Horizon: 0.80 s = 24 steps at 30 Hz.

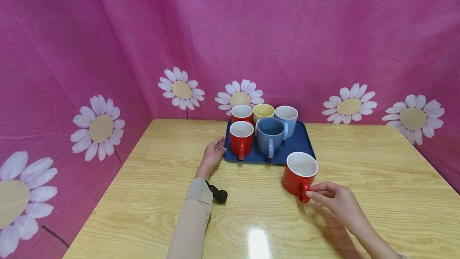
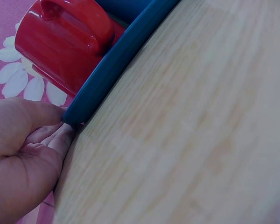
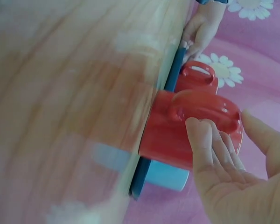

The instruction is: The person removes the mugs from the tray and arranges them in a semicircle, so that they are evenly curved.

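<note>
"Red mug (image 1: 292, 180) by your hand! What could go wrong?"

"My right hand (image 1: 339, 203) is at its handle, fingers straight, thumb apart from them. If I pull like this, I think it could slip and tip. A hard push could bump the blue tray (image 1: 298, 145) just behind it and make the grey-blue mug (image 1: 268, 136) wobble."

"And your left hand (image 1: 213, 154)?"

"It pinches the tray's edge."

"How does the mug look?"

"Shiny, white inside, upright on the table (image 1: 161, 163), handle toward me."
</note>
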{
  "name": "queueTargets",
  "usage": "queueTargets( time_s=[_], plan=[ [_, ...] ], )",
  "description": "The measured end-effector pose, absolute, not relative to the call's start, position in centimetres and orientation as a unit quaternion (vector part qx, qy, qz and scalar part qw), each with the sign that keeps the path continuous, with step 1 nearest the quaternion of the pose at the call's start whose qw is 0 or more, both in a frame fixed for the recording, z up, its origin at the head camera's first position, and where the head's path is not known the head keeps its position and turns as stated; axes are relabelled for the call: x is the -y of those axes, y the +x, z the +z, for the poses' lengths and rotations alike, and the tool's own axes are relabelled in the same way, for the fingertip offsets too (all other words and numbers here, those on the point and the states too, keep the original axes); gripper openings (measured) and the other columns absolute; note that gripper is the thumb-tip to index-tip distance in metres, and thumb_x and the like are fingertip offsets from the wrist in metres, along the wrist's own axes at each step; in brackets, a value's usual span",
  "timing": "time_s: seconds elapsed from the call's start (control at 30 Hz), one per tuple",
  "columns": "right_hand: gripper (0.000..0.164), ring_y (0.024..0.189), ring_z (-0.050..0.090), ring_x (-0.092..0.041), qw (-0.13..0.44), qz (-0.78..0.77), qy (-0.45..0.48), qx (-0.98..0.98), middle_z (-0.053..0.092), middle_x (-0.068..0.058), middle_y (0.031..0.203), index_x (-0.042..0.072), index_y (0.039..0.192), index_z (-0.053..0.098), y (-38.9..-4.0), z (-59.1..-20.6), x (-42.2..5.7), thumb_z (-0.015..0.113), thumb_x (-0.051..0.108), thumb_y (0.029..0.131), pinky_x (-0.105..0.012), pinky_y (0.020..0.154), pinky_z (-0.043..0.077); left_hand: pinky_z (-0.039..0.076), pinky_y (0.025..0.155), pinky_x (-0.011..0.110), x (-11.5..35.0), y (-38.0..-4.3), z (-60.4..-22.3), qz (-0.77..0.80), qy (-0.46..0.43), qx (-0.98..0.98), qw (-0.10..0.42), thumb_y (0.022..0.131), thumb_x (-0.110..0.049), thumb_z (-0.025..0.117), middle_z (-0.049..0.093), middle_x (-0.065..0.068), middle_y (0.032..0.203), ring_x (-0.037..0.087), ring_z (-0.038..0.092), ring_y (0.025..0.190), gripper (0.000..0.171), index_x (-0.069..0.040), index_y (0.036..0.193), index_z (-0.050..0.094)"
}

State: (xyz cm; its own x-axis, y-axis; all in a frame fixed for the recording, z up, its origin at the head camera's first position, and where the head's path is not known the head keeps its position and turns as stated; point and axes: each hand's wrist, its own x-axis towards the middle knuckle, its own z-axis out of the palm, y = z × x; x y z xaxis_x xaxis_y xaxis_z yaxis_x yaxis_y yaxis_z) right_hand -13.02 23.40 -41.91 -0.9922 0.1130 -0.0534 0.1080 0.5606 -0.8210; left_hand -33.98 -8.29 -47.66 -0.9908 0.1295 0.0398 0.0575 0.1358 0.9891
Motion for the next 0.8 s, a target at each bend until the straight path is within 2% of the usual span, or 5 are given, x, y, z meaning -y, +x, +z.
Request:
queueTargets(
  time_s=[0.17,0.4,0.67,0.8],
  plan=[
    [0.033,0.078,0.065,0.007,0.027,0.463,-0.047,0.884,0.075,-0.010,0.101,-0.002,0.108,0.069,-13.0,-41.8,-24.7,0.074,0.023,0.087,-0.014,0.070,0.057,0.036,0.119,0.046,8.3,-33.9,-47.7,0.656,0.067,-0.751,0.025,0.094,0.011,0.049,0.042,0.029,0.148,0.040,0.041,0.140,0.050,0.011,0.143,0.039],
    [0.032,0.080,0.067,0.008,0.055,0.494,-0.017,0.867,0.077,0.003,0.092,-0.012,0.114,0.064,-14.2,-41.6,-26.8,0.068,0.011,0.091,-0.017,0.071,0.061,0.037,0.118,0.046,8.3,-33.8,-47.4,0.654,0.061,-0.754,0.027,0.094,0.010,0.049,0.042,0.028,0.148,0.039,0.042,0.140,0.050,0.011,0.144,0.039],
    [0.036,0.081,0.065,0.011,0.066,0.477,-0.004,0.877,0.075,-0.017,0.102,-0.014,0.118,0.062,-16.2,-42.0,-27.9,0.064,0.012,0.094,-0.014,0.071,0.059,0.036,0.118,0.046,8.3,-33.7,-47.4,0.659,0.062,-0.749,0.029,0.094,0.010,0.048,0.042,0.029,0.148,0.039,0.041,0.140,0.051,0.011,0.144,0.038],
    [0.038,0.082,0.063,0.013,0.070,0.473,0.003,0.878,0.075,-0.012,0.103,-0.013,0.120,0.061,-17.5,-42.2,-28.3,0.065,0.014,0.094,-0.011,0.072,0.058,0.036,0.119,0.046,8.3,-33.6,-47.4,0.660,0.062,-0.748,0.030,0.094,0.010,0.048,0.042,0.028,0.148,0.039,0.041,0.140,0.051,0.010,0.144,0.038]
  ],
)
